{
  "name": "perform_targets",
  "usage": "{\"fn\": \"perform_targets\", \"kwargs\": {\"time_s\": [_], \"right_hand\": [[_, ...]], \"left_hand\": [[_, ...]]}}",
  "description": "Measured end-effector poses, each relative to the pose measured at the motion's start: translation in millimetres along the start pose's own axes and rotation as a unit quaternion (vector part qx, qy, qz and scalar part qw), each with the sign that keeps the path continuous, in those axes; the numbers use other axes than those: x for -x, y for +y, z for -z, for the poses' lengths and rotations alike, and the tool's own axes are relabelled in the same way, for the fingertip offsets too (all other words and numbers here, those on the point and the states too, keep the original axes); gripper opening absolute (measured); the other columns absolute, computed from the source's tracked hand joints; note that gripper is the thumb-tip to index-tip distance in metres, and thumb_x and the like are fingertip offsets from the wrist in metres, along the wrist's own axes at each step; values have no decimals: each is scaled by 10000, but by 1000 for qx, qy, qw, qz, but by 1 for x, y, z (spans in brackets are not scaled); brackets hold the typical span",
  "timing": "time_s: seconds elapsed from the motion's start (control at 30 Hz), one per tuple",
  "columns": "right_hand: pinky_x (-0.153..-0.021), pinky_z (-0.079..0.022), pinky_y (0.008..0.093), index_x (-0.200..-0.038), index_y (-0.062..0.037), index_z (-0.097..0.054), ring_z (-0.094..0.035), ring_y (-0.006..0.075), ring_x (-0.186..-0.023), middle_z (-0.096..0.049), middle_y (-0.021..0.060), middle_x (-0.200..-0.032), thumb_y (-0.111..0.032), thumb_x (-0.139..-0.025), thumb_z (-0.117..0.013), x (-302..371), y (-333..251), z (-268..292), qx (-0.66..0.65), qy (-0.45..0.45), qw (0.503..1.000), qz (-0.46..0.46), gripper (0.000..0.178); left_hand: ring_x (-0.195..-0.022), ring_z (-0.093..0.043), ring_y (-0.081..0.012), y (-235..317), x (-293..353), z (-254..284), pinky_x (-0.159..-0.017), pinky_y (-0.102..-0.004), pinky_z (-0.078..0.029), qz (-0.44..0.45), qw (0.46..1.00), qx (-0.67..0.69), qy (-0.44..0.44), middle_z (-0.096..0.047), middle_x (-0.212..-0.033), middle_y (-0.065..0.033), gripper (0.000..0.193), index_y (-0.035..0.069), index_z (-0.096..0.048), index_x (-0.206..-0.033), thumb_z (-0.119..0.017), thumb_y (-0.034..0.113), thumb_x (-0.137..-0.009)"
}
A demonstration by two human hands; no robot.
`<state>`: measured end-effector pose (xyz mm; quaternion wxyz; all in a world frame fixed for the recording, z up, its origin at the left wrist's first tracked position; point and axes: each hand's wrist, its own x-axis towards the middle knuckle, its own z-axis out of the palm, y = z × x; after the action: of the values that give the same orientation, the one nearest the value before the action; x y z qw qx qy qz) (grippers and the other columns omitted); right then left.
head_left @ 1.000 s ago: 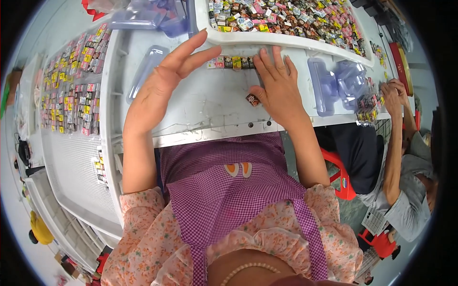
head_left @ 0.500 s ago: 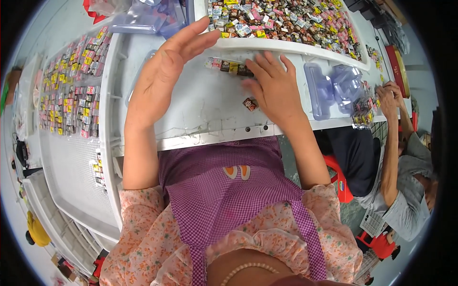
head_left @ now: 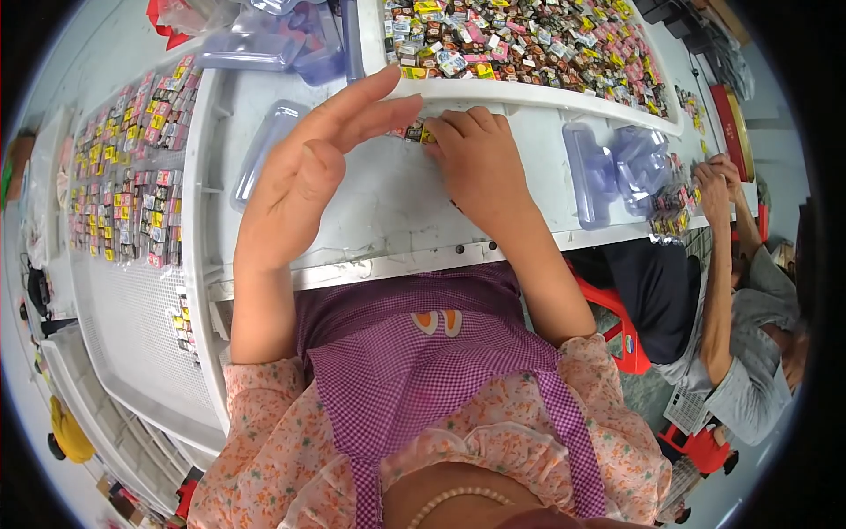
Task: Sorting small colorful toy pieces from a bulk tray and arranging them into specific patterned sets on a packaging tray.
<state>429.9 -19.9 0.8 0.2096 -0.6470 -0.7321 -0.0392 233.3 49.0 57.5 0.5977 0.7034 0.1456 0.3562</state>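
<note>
In front of me, a short row of tiny printed boxes point(head_left: 413, 132) lies on the white worktable point(head_left: 379, 212), partly hidden by my hands. My right hand point(head_left: 480, 163) is over the row's right end with its fingers bent and closed against the boxes. My left hand point(head_left: 308, 181) is raised at the row's left, fingers stretched out and thumb apart, holding nothing. Under the right hand's wrist a dark edge of a loose tiny box point(head_left: 456, 205) peeks out. Beside the left hand is a long bluish clear plastic shell point(head_left: 264, 154).
A white tray point(head_left: 529, 91) full of loose tiny boxes stands at the back. Clear plastic shells point(head_left: 590, 176) lie at right, more shells point(head_left: 256, 51) at back left. A white crate point(head_left: 132, 304) with bagged rows point(head_left: 132, 194) is at left. A co-worker's hands point(head_left: 718, 176) work at far right.
My right hand has moved left and its fingers have closed in on the row, which shifted left. My left hand has come slightly nearer and to the right, still stretched out.
</note>
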Motion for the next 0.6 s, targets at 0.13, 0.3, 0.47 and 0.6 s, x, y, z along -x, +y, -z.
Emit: {"fn": "perform_targets", "kwargs": {"time_s": [0.13,0.3,0.47,0.6], "right_hand": [[-815,-437,382,-1030,-48,-641,-559,265,-973,-644,78,-1003,-115,-767,-674,-6,1,1,-16,-25,1000,2,273],[-844,-463,376,-993,-30,-638,-570,277,-939,-639,97,-988,-66,-746,-674,-10,7,-5,-44,9,999,31,253],[-827,-472,379,-976,-33,-645,-577,284,-931,-637,112,-986,-65,-766,-638,-8,9,-7,-51,23,997,50,212],[-822,-478,381,-990,-44,-652,-576,291,-951,-636,116,-995,-65,-796,-593,-6,10,-9,-35,26,998,54,204]], "left_hand": [[-1194,-525,-382,1,2,-1,-1067,-488,-315,54,998,-30,19,-555,-1257,-251,971,-17,-323,-1423,-239,761,-848],[-1180,-538,-354,-3,7,0,-1058,-461,-325,27,1000,-1,9,-567,-1240,-242,883,-24,-353,-1409,-284,691,-896],[-1182,-543,-316,-1,10,1,-1048,-423,-342,30,999,22,1,-575,-1234,-225,801,-35,-385,-1392,-335,622,-938],[-1159,-558,-313,-3,7,1,-1032,-414,-362,28,999,28,5,-579,-1231,-218,722,-30,-384,-1395,-396,542,-953]]}}
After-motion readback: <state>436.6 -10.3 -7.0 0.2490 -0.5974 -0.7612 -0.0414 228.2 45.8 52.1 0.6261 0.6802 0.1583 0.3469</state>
